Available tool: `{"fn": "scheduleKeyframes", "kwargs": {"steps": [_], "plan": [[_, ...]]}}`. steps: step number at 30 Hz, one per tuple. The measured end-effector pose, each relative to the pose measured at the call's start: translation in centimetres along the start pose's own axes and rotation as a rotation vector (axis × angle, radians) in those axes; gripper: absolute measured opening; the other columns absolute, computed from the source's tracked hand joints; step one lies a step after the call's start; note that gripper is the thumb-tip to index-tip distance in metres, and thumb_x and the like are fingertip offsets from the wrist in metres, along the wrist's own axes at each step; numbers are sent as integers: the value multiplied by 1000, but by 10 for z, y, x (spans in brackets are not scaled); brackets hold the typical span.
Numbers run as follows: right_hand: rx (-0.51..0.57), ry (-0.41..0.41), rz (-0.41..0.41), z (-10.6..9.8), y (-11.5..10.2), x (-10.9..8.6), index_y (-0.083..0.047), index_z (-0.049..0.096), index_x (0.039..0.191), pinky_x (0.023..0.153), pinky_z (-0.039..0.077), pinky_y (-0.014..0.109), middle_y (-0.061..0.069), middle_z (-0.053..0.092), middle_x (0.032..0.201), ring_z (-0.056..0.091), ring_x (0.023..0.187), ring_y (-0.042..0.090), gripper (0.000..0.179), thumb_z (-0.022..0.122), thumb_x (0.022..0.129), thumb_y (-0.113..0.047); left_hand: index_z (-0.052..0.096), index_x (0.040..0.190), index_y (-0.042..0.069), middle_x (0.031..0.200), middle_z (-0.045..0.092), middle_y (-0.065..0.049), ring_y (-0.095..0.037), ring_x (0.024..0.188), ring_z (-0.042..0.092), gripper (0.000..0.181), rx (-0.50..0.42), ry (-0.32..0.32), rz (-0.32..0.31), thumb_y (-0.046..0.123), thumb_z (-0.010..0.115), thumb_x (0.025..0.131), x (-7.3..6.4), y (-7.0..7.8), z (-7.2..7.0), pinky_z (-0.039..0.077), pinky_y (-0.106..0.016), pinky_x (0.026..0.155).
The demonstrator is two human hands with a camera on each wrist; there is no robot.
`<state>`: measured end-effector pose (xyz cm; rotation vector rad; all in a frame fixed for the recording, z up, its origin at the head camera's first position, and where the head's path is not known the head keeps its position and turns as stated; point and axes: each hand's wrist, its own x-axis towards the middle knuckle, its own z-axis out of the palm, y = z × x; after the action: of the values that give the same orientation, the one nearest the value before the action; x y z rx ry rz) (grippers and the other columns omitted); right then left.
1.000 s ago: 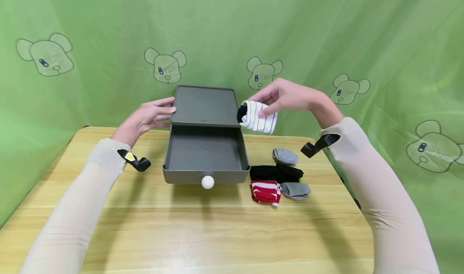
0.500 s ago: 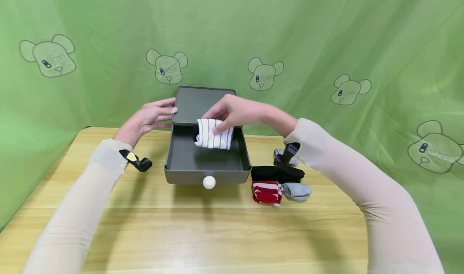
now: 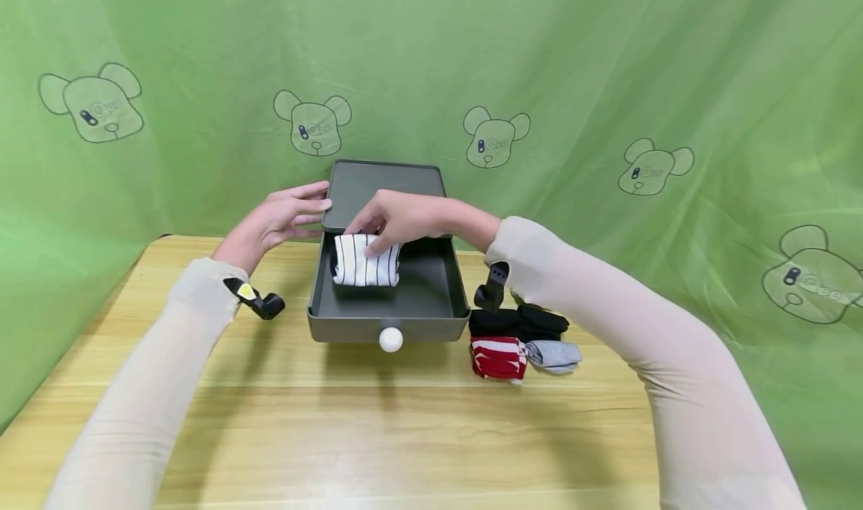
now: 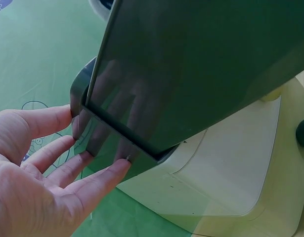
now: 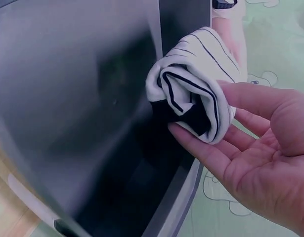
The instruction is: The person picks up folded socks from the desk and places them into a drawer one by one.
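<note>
A rolled-up pair of white socks with black stripes (image 3: 360, 269) is in the left back part of the pulled-out grey drawer (image 3: 350, 330). My right hand (image 3: 407, 216) grips it from above, thumb on the near side. In the right wrist view the roll (image 5: 206, 54) shows its coiled end with a black patch, between thumb and fingers. My left hand (image 3: 279, 218) touches the left side of the grey drawer box (image 3: 384, 177). In the left wrist view its extended fingertips (image 4: 123, 165) rest against the dark glossy wall. Whether the socks touch the drawer floor, I cannot tell.
Right of the drawer lie folded black socks (image 3: 495, 322), a red and white striped pair (image 3: 497, 358) and a grey pair (image 3: 554, 354) on the wooden table (image 3: 377, 435). A white knob (image 3: 390, 339) sticks out from the drawer front. Green cloth (image 3: 404, 61) hangs behind.
My right hand has carried the striped socks leftward and down, from the box's right side over the drawer and into its left part. The left hand stays on the box.
</note>
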<state>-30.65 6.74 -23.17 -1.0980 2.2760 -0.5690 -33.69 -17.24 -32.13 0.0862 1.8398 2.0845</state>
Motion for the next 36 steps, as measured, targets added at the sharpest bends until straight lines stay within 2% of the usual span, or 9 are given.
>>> {"fn": "scheduleKeyframes", "kwargs": {"steps": [8, 16, 22, 29, 36], "plan": [[-7, -38, -9, 9, -1, 14, -5, 66, 135, 99, 55, 26, 9, 74, 123, 66, 113, 15, 43, 74, 92, -5, 23, 163, 19, 171, 18, -8, -36, 153, 30, 68, 8, 15, -9, 11, 56, 104, 2, 1, 2, 29, -56, 126], [-30, -48, -13, 18, 3, 19, -2, 63, 137, 97, 55, 25, 12, 74, 123, 67, 112, 17, 47, 74, 91, -4, 22, 163, 18, 171, 18, -8, -36, 154, 29, 69, 10, 11, -14, 12, 57, 104, 3, 0, 2, 28, -57, 127], [-96, -51, 4, 21, 4, 22, -4, 63, 137, 101, 55, 27, 11, 71, 129, 66, 118, 18, 47, 74, 92, -7, 23, 163, 18, 171, 19, -8, -36, 154, 30, 68, 1, 10, -17, 11, 56, 104, 3, 0, 0, 28, -56, 127], [-145, -54, 14, 20, 0, 23, -5, 64, 137, 108, 53, 31, 11, 69, 134, 63, 125, 21, 46, 74, 92, -8, 23, 163, 18, 172, 17, -8, -35, 154, 29, 67, 22, 3, -8, 13, 56, 105, 0, 0, -1, 30, -53, 126], [-154, -47, 5, 13, -5, 20, -4, 63, 137, 103, 56, 30, 14, 72, 128, 68, 119, 20, 45, 73, 93, -7, 25, 163, 18, 171, 19, -9, -35, 153, 30, 66, 36, 11, -7, 14, 57, 105, -1, 0, -2, 34, -51, 125]]}}
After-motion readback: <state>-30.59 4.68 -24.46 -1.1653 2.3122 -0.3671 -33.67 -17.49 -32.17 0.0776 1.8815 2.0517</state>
